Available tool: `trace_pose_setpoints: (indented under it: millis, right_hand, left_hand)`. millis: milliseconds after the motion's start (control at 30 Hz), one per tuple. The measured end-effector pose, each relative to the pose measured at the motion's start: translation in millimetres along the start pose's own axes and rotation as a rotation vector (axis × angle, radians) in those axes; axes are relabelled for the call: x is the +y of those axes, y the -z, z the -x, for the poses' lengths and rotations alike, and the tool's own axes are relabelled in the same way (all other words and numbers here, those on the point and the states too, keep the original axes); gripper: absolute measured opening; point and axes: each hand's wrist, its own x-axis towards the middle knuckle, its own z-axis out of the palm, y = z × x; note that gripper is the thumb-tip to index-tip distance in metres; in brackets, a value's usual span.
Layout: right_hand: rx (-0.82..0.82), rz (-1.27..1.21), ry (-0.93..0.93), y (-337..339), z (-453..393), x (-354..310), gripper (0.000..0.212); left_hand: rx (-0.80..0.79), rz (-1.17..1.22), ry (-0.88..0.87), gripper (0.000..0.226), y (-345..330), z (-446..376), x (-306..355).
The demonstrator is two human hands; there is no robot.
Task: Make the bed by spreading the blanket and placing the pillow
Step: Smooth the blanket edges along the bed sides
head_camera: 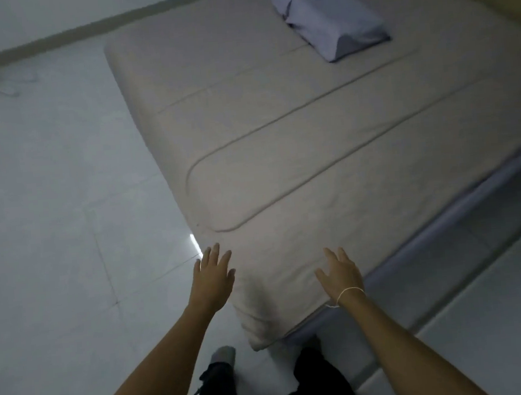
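Two hands, left (213, 275) and right (341, 272), fingers spread and empty, hover over our flat beige quilted blanket (280, 151); the lavender pillow (331, 17) looks placed; corner smoothing next.

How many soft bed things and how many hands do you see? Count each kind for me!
Blankets: 1, the beige blanket spread flat.
Pillows: 1, the lilac pillow at the far end.
Hands: 2, the left hand and right hand, both with fingers spread.
Total: 4
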Motion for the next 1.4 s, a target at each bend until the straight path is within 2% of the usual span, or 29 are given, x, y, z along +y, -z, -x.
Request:
trace_pose_setpoints:
  millis: [133, 333, 467, 633, 733, 800, 900, 1000, 1100, 1233, 1300, 1400]
  right_hand:
    - [0.035, -0.079, -0.205, -47.6, 4.9, 6.7, 0.062]
    - [0.185, -0.221, -0.626, -129.1, -32.5, 31.5, 0.056]
    - [0.272, -0.291, -0.641, -179.8, -55.7, 40.2, 0.053]
    - [0.591, -0.355, -0.590, -233.1, -68.8, 51.0, 0.054]
    - [0.586, -0.489, -0.652, -256.1, -59.0, 62.5, 0.047]
    - [0.606, -0.490, -0.634, -262.9, -49.1, 63.1, 0.046]
    - [0.776, -0.469, -0.635, -251.0, -44.6, 59.4, 0.044]
    - [0.953, -0.433, -0.610, -221.9, -61.5, 42.7, 0.054]
    - [0.916, -0.386, -0.360, -191.9, -109.9, 4.7, 0.056]
    - [0.616, -0.053, -0.141, -181.4, -179.3, -10.0, 0.057]
    - [0.557, 0.021, -0.145, -192.2, -189.7, 17.4, 0.061]
    - [0.627, 0.030, -0.259, -205.1, -171.7, 63.2, 0.063]
  left_hand:
    - [-0.065, -0.053, -0.132, 0.053, -22.4, -36.0, -16.2]
    - [-0.046, 0.017, -0.199, 0.055, -96.4, -95.3, -16.6]
    - [0.024, 0.045, -0.292, 0.059, -136.7, -127.2, -7.4]
    - [0.144, 0.112, -0.351, 0.059, -170.6, -155.8, 3.1]
    - [0.153, 0.058, -0.353, 0.065, -182.7, -168.0, -5.8]
    - [0.130, 0.007, -0.354, 0.068, -189.7, -168.0, -17.8]
    - [0.142, -0.018, -0.359, 0.068, -194.9, -174.9, -32.1]
    - [0.189, 0.019, -0.373, 0.066, -188.5, -201.2, -17.2]
    - [0.240, 0.028, -0.445, 0.060, -183.4, -231.8, 14.9]
    - [0.218, -0.122, -0.498, 0.059, -196.8, -252.5, 28.3]
    - [0.220, -0.165, -0.490, 0.058, -204.1, -253.1, 24.1]
    - [0.213, -0.185, -0.501, 0.058, -205.0, -252.4, 24.3]
